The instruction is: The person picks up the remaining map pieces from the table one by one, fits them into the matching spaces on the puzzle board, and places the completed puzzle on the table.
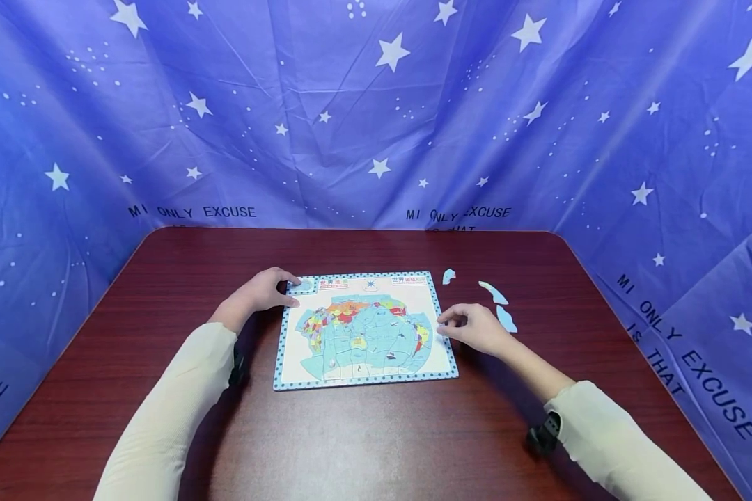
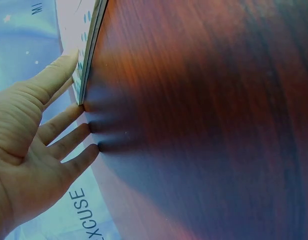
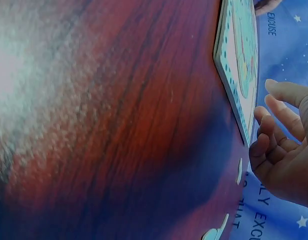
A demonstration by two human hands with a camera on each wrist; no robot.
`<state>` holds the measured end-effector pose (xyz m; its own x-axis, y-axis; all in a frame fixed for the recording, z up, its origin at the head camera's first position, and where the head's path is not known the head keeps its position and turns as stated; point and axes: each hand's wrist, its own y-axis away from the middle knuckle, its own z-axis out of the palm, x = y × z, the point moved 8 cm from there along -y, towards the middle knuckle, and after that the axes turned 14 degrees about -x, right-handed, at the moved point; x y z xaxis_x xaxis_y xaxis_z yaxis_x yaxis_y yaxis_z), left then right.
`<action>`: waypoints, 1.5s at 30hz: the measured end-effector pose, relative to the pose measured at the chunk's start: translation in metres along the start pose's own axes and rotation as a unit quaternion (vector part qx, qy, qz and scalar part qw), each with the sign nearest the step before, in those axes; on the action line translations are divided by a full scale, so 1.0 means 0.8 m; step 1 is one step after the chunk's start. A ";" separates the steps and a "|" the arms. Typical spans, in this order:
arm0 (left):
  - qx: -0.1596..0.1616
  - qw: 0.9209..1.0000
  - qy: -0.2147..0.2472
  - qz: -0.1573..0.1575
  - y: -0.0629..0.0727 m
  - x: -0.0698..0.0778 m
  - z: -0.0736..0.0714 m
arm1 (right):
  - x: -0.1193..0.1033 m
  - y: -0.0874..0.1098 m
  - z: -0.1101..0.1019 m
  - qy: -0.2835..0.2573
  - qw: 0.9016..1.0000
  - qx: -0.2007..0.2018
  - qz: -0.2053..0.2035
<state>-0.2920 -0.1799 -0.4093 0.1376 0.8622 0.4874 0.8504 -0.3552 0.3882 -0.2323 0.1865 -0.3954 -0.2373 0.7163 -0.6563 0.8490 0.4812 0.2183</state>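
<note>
A world map jigsaw puzzle board [image 1: 293, 348] with a dotted blue border lies flat on the table, its map area largely filled with pieces. My left hand [image 1: 268, 289] rests at the board's far left corner. In the left wrist view the thumb lies on the board's face, and the other fingers [image 2: 69, 145] stretch straight to the tabletop beside its edge. Over the board's right border hovers my right hand [image 1: 476, 328], its fingers loosely bent. Nothing shows between that thumb and the fingers [image 3: 274, 137] in the right wrist view.
To the right of the board lie three loose puzzle pieces: a small one [image 1: 448, 277] by the far corner, a curved one [image 1: 494, 292], and a blue one [image 1: 506, 319] near the right hand. A starry blue curtain [image 1: 326, 160] surrounds the dark red table [image 1: 351, 445].
</note>
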 end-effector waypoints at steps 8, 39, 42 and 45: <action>-0.003 1.000 0.005 -0.006 -0.001 -0.001 0.002 | 0.015 0.000 -0.010 0.004 1.000 0.017 0.022; -0.001 1.000 0.000 -0.010 0.001 0.002 0.001 | 0.066 0.026 -0.085 0.013 0.994 0.090 0.062; -0.002 1.000 0.000 -0.011 0.001 0.001 0.001 | 0.072 0.030 -0.092 0.014 0.993 0.098 0.070; -0.002 1.000 0.000 -0.014 0.000 0.000 0.001 | 0.078 0.033 -0.097 0.018 0.992 0.104 0.076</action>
<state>-0.2913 -0.1796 -0.4096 0.1138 0.8717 0.4766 0.8518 -0.3325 0.4048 -0.2611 0.2831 -0.3747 -0.1126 0.7917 -0.6005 0.9541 0.2549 0.1573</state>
